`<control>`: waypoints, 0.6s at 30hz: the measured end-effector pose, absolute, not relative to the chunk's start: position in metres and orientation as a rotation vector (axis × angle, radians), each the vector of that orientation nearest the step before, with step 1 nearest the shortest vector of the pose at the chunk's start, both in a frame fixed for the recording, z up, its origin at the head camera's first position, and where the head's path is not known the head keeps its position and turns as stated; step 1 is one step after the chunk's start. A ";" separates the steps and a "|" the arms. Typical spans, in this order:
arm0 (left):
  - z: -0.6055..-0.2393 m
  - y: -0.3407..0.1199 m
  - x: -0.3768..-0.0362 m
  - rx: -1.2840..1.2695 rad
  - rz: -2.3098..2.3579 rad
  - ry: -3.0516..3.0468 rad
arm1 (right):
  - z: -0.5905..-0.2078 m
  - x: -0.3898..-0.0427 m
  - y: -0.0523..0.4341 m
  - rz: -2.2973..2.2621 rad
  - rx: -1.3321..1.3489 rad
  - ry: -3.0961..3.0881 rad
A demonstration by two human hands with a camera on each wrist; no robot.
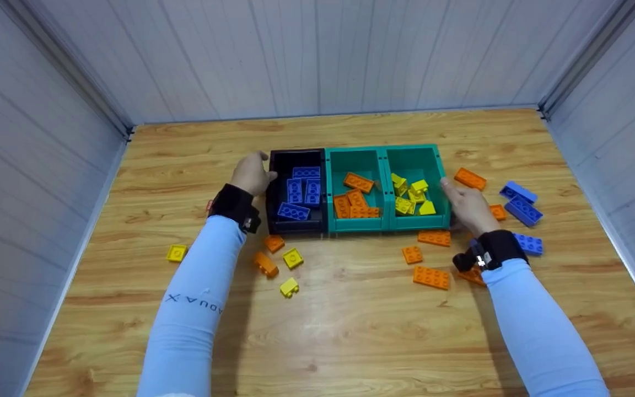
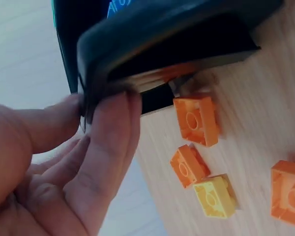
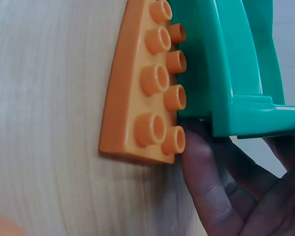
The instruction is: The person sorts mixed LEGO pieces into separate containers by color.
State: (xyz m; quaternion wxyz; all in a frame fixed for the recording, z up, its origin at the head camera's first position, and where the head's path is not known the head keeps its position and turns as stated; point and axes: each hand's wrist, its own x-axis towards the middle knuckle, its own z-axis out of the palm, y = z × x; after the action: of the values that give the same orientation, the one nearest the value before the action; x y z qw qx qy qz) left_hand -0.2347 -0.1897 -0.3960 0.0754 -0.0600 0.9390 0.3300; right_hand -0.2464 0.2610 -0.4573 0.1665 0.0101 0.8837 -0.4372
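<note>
A black bin (image 1: 280, 165) and two green bins, the middle one (image 1: 350, 160) and the right one (image 1: 414, 157), stand joined in a row. Blue bricks (image 1: 294, 190) lie in the black bin, orange bricks (image 1: 358, 182) in the middle one, yellow bricks (image 1: 404, 205) in the right one. My left hand (image 1: 250, 174) pinches the black bin's outer edge between thumb and fingers, plainest in the left wrist view. At the opposite end, my right hand (image 1: 469, 208) grips the right green bin's side, thumb on the rim and fingers under its edge (image 3: 250, 115).
Beside the right green bin lies an orange brick (image 3: 137, 88). Other loose orange bricks (image 1: 431, 277) and blue bricks (image 1: 524, 210) lie to the right; yellow bricks (image 1: 292, 258) and orange bricks (image 1: 265, 264) lie near the left forearm. Pale panel walls (image 1: 317, 60) enclose the wooden table (image 1: 328, 342).
</note>
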 end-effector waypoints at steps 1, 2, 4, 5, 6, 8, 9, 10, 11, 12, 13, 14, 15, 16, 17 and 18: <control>-0.396 -0.193 -0.235 -0.201 0.996 2.791 | -0.457 -0.248 0.259 -1.230 0.015 2.529; -0.396 -0.195 -0.235 -0.221 0.998 2.771 | -0.457 -0.249 0.257 -1.210 0.002 2.542; -0.396 -0.200 -0.237 -0.258 0.997 2.733 | -0.454 -0.251 0.255 -1.180 -0.017 2.571; -0.395 -0.201 -0.237 -0.266 0.988 2.720 | -0.452 -0.253 0.256 -1.185 -0.011 2.573; -0.394 -0.202 -0.238 -0.267 0.968 2.715 | -0.450 -0.255 0.256 -1.185 -0.004 2.596; -0.391 -0.201 -0.240 -0.256 0.874 2.717 | -0.447 -0.259 0.260 -1.159 -0.006 2.699; -0.389 -0.200 -0.241 -0.251 0.825 2.714 | -0.446 -0.261 0.262 -1.136 -0.013 2.764; -0.386 -0.198 -0.241 -0.249 0.774 2.716 | -0.446 -0.264 0.266 -1.103 -0.025 2.831; -0.383 -0.196 -0.241 -0.243 0.727 2.718 | -0.446 -0.267 0.269 -1.065 -0.041 2.895; -0.380 -0.194 -0.241 -0.244 0.679 2.722 | -0.447 -0.269 0.273 -1.000 -0.062 2.971; -0.378 -0.192 -0.240 -0.258 0.638 2.717 | -0.448 -0.272 0.277 -0.933 -0.076 3.024; -0.376 -0.190 -0.241 -0.273 0.610 2.714 | -0.449 -0.274 0.280 -0.882 -0.092 3.048; -0.374 -0.188 -0.240 -0.285 0.594 2.709 | -0.451 -0.277 0.284 -0.838 -0.102 3.055; -0.373 -0.186 -0.241 -0.272 0.559 2.725 | -0.452 -0.280 0.288 -0.789 -0.116 3.053; -0.374 -0.186 -0.242 -0.280 0.538 2.725 | -0.454 -0.282 0.291 -0.745 -0.123 3.045; -0.375 -0.186 -0.245 -0.286 0.517 2.719 | -0.456 -0.284 0.294 -0.704 -0.124 3.031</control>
State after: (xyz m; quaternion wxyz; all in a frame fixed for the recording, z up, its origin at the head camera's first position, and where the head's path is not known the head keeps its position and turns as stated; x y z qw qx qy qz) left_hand -0.2449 -0.1858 -0.3750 0.1784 -0.1010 0.9616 0.1827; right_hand -0.2842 0.2941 -0.4558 0.0138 -0.0399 0.9732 -0.2261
